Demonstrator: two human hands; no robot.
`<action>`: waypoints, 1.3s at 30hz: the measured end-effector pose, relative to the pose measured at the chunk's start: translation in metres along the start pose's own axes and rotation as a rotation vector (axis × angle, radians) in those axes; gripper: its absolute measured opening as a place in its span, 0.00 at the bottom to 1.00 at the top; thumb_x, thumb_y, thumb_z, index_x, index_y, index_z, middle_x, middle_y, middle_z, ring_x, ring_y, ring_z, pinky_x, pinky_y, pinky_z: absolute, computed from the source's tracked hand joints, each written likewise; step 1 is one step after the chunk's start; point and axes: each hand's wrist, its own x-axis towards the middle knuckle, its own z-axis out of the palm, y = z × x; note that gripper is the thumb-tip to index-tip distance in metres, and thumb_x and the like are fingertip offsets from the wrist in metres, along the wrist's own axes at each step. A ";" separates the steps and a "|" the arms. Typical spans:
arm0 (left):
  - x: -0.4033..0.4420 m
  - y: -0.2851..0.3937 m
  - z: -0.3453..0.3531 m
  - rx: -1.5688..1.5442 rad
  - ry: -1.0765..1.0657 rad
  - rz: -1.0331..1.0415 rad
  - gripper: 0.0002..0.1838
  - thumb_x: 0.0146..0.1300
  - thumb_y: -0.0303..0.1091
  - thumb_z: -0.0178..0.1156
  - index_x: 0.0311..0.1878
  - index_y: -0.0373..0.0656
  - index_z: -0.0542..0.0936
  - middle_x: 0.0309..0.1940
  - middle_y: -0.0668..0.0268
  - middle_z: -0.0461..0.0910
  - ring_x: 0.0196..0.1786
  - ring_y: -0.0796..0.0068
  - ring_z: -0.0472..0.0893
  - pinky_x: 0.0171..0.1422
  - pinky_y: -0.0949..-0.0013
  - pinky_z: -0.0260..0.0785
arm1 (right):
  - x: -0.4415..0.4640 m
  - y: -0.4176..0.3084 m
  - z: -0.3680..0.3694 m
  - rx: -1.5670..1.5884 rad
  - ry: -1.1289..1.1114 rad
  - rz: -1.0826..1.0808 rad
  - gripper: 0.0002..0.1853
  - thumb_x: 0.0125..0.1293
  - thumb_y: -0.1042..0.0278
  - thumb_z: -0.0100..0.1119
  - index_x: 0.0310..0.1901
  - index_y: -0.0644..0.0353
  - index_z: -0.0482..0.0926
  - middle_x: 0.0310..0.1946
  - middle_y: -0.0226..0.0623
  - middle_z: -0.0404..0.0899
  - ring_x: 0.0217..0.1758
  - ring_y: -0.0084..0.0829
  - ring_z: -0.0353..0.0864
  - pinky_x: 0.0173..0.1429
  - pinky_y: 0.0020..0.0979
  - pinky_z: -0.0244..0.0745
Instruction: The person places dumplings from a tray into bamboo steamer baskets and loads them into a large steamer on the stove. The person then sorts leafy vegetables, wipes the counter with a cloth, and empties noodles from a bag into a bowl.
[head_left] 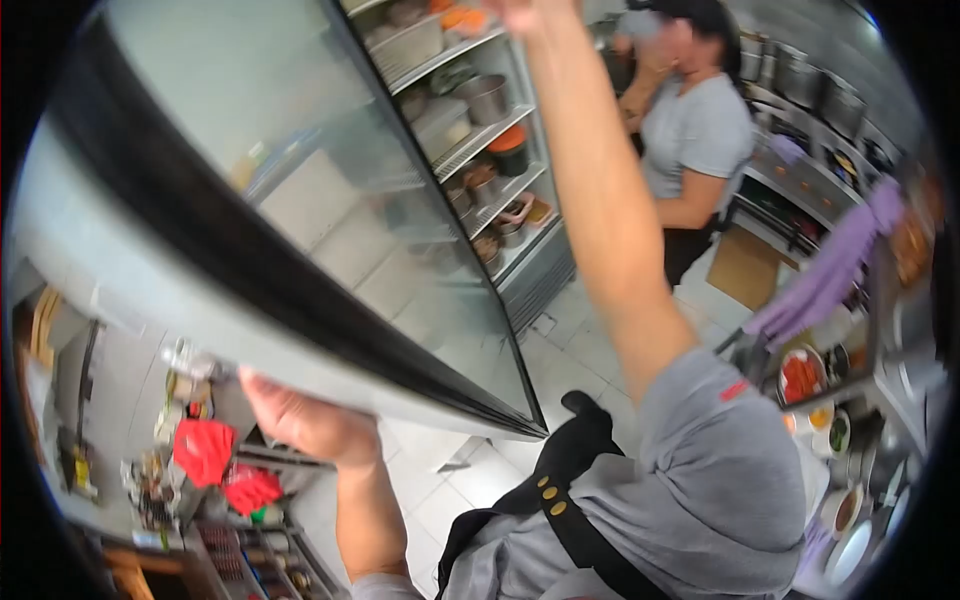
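A refrigerator's glass door (400, 290) with a dark seal swings wide across the left and middle of the view. My left hand (315, 425) is closed on the pale outer edge of this door, with part of its fingers hidden. My right arm stretches up past the refrigerator's shelves. At the top edge of the view my right hand (535, 14) is blurred and cut off, so its fingers cannot be made out. Near it, orange food (464, 20) lies on an upper shelf. Lower down stand a metal pot (484, 98) and a dark container with an orange lid (508, 150).
A co-worker (690, 130) in a grey shirt stands beyond my right arm. At the right, a purple cloth (835, 270) hangs from a metal rack near several food containers. Red bags (205, 450) are at the lower left. Cardboard (748, 268) lies on the tiled floor.
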 end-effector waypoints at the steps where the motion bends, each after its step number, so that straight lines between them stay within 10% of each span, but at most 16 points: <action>1: -0.001 -0.003 0.000 0.006 -0.142 0.062 0.15 0.74 0.42 0.44 0.39 0.38 0.70 0.32 0.69 0.70 0.35 0.81 0.68 0.42 0.74 0.63 | -0.061 -0.011 0.004 -0.283 0.350 -0.033 0.21 0.64 0.51 0.46 0.50 0.56 0.74 0.42 0.37 0.80 0.43 0.40 0.80 0.29 0.46 0.77; 5: -0.004 0.000 0.009 0.030 -0.348 0.082 0.13 0.73 0.37 0.46 0.49 0.36 0.72 0.37 0.70 0.74 0.39 0.84 0.71 0.46 0.79 0.64 | -0.224 -0.051 0.086 -0.390 0.709 0.052 0.22 0.65 0.53 0.35 0.55 0.54 0.70 0.46 0.38 0.79 0.42 0.40 0.80 0.26 0.42 0.74; 15: -0.074 0.047 0.007 0.322 -0.810 0.219 0.37 0.57 0.32 0.65 0.69 0.41 0.60 0.65 0.55 0.64 0.65 0.62 0.65 0.56 0.63 0.62 | -0.450 -0.098 0.169 -0.301 0.790 0.278 0.27 0.62 0.55 0.41 0.59 0.60 0.66 0.49 0.41 0.79 0.48 0.42 0.81 0.31 0.45 0.82; 19: -0.161 0.073 -0.022 -0.288 -1.284 -0.335 0.25 0.57 0.24 0.61 0.60 0.38 0.70 0.50 0.61 0.73 0.45 0.71 0.74 0.46 0.71 0.67 | -0.525 -0.099 0.211 -0.222 0.781 0.211 0.29 0.66 0.63 0.49 0.68 0.45 0.54 0.60 0.37 0.67 0.54 0.39 0.77 0.33 0.44 0.83; 21: -0.203 0.083 -0.018 -0.252 -1.405 -0.245 0.12 0.60 0.23 0.59 0.48 0.33 0.77 0.43 0.63 0.78 0.44 0.73 0.76 0.49 0.71 0.68 | -0.563 -0.124 0.242 -0.277 0.780 0.199 0.31 0.68 0.58 0.49 0.70 0.43 0.50 0.63 0.38 0.64 0.59 0.41 0.73 0.46 0.49 0.79; 23: -0.238 0.102 -0.014 -0.354 -1.481 -0.810 0.12 0.62 0.25 0.58 0.48 0.32 0.76 0.44 0.63 0.77 0.44 0.76 0.76 0.49 0.72 0.68 | -0.609 -0.164 0.270 -0.215 0.834 0.161 0.31 0.69 0.51 0.45 0.70 0.44 0.51 0.63 0.40 0.64 0.61 0.44 0.71 0.51 0.52 0.74; 29: -0.379 0.246 0.005 -0.901 -1.973 -0.963 0.13 0.65 0.28 0.56 0.50 0.33 0.74 0.48 0.60 0.77 0.46 0.73 0.78 0.49 0.71 0.72 | -0.764 -0.273 0.318 0.077 0.857 -0.147 0.29 0.68 0.43 0.36 0.66 0.49 0.61 0.63 0.43 0.66 0.60 0.52 0.70 0.55 0.57 0.69; 32: -0.433 0.333 0.022 -1.069 -1.963 -1.479 0.13 0.65 0.27 0.56 0.51 0.34 0.71 0.50 0.58 0.76 0.47 0.69 0.79 0.46 0.66 0.76 | -0.819 -0.331 0.373 0.144 0.717 -0.495 0.27 0.68 0.49 0.38 0.64 0.55 0.65 0.61 0.43 0.68 0.60 0.50 0.71 0.59 0.53 0.67; 36: -0.524 0.399 0.039 -0.977 -1.876 -1.304 0.14 0.64 0.30 0.57 0.52 0.40 0.70 0.48 0.59 0.76 0.46 0.63 0.81 0.42 0.62 0.78 | -0.837 -0.476 0.456 -0.795 1.366 -0.830 0.23 0.73 0.58 0.36 0.62 0.64 0.65 0.57 0.42 0.72 0.59 0.37 0.73 0.64 0.42 0.68; 39: -0.563 0.412 0.031 -0.855 -2.131 -1.238 0.14 0.63 0.31 0.58 0.51 0.41 0.72 0.47 0.61 0.77 0.46 0.66 0.81 0.40 0.65 0.78 | -0.872 -0.594 0.471 -1.453 1.515 -1.086 0.15 0.69 0.64 0.53 0.48 0.68 0.77 0.44 0.35 0.81 0.44 0.26 0.77 0.51 0.28 0.71</action>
